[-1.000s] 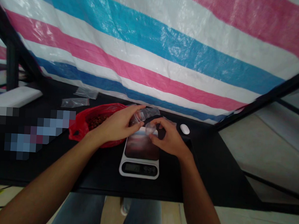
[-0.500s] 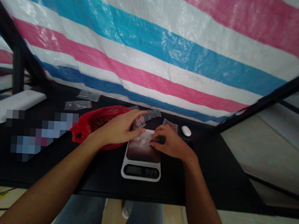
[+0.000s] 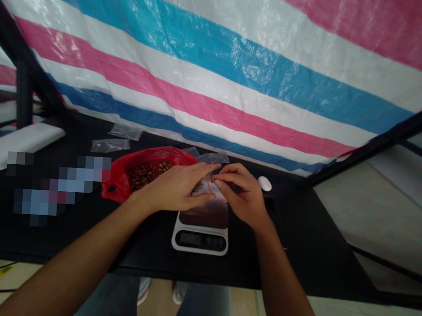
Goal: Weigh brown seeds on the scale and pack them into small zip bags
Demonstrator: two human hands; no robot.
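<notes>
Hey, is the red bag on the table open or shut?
Open: the mouth of the red plastic bag gapes, showing brown granules inside, just beyond the left hand.

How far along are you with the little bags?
Already done: a few brown bits seem to be inside the small clear bag. In hand: the left hand and right hand pinch it over the kitchen scale. Left: more brown bits in the red plastic bag, and two flat clear bags that look empty.

No words or labels can be read; the digits on the kitchen scale's display (image 3: 191,239), below the fingers (image 3: 233,176), are too dim and small to make out
</notes>
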